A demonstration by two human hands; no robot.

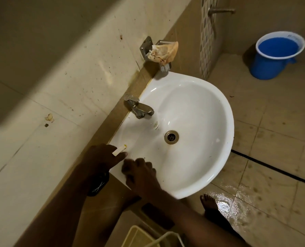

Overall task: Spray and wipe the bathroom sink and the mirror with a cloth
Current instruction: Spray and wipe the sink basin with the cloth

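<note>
The white sink hangs on the tiled wall, with a steel tap at its back and a drain in the bowl. My left hand rests at the sink's near back corner and pinches a small white stick with a yellow tip. My right hand sits on the sink's rim beside it, fingers curled, with nothing visible in it. A crumpled, stained beige cloth lies on a metal wall holder beyond the sink. No spray bottle or mirror is identifiable.
A blue bucket stands on the floor at the far right, below a wall tap. The floor tiles near my bare foot are wet. A pale plastic basket sits under my arms.
</note>
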